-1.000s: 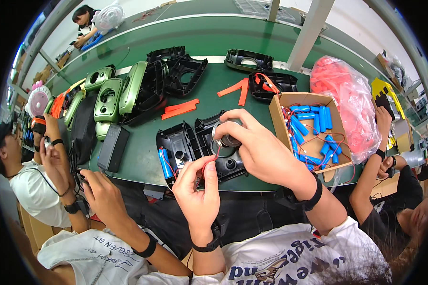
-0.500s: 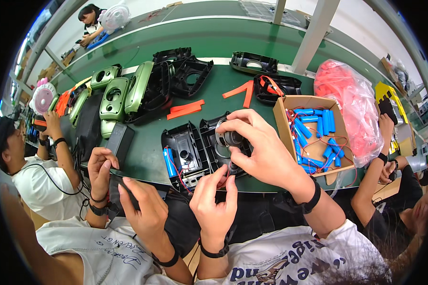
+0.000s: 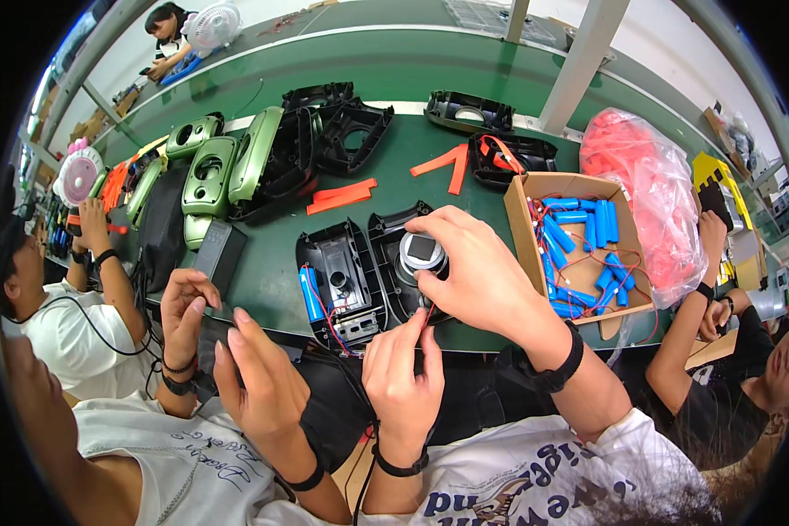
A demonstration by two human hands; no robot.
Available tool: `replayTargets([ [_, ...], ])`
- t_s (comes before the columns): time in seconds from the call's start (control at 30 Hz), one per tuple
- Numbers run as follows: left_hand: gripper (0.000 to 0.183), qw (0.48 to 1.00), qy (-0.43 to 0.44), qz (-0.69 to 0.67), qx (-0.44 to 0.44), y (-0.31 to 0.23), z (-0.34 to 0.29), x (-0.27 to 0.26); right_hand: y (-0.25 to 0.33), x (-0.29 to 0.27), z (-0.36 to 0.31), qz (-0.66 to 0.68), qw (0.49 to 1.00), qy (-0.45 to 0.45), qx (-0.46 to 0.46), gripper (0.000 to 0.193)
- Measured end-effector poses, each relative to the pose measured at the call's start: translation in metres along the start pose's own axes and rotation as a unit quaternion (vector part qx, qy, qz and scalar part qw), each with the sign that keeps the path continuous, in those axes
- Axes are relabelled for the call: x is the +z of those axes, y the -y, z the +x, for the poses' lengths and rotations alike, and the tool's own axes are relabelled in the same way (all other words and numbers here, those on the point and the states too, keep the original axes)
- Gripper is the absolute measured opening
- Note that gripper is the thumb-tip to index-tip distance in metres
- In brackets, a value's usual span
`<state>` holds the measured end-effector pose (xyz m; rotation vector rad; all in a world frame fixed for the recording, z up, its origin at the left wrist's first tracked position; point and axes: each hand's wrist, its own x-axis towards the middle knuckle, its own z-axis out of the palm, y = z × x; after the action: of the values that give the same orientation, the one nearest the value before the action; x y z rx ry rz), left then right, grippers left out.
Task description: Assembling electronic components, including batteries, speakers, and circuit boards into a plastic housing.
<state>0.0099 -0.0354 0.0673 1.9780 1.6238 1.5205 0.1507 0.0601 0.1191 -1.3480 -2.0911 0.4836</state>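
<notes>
Far left of the frame: a co-worker's two hands hold a dark flat thing below the bench edge; green shells stand in the upper left.
Left of centre: an open black housing half lies on the green bench, with a blue cylindrical cell and thin red wires along its left wall.
Left hand: lower centre, fingers pressed close together, tips pinching the thin red wire at the near edge of the bench.
Centre: the round speaker driver, silver rim with a dark square middle, sits over the second black housing half.
Right hand: curled over the driver from the right, thumb and fingers closed about its rim.
Handling, as a judgement: the driver looks small, stiff and heavy for its size from its magnet; best taken by the metal rim, never the cone. The wire is limp and its joints look fragile, so a light pinch close to the driver is safest.
Right of the frame: a cardboard box of blue cells, then a clear bag of red parts.
</notes>
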Motion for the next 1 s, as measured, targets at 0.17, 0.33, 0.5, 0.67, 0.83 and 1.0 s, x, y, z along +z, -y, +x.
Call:
replayTargets([
  [0.17, 0.024, 0.999, -0.03, -0.016, -0.012, -0.001, 0.004, -0.003, 0.002, 0.001, 0.001, 0.02, 1.0, 0.009, 0.0, 0.047],
  [0.33, 0.02, 0.998, -0.055, -0.018, -0.024, 0.002, 0.003, 0.0, 0.013, 0.0, 0.004, 0.049, 0.998, 0.018, 0.032, 0.054],
  [0.5, 0.02, 0.997, -0.065, -0.031, -0.029, 0.002, 0.004, 0.004, 0.018, 0.0, 0.006, 0.036, 0.996, -0.007, 0.078, 0.049],
  [0.67, 0.023, 0.996, -0.069, -0.042, -0.046, -0.001, 0.008, 0.006, 0.02, 0.001, 0.01, 0.077, 0.989, -0.091, 0.083, 0.047],
  [0.83, 0.025, 0.996, -0.08, 0.0, -0.045, -0.001, 0.01, 0.01, 0.011, 0.007, 0.007, 0.073, 0.992, -0.046, 0.093, 0.047],
  [1.0, 0.03, 0.993, -0.087, 0.009, -0.077, -0.004, 0.009, 0.014, 0.013, 0.008, 0.006, 0.0, 0.992, -0.003, 0.126, 0.048],
])
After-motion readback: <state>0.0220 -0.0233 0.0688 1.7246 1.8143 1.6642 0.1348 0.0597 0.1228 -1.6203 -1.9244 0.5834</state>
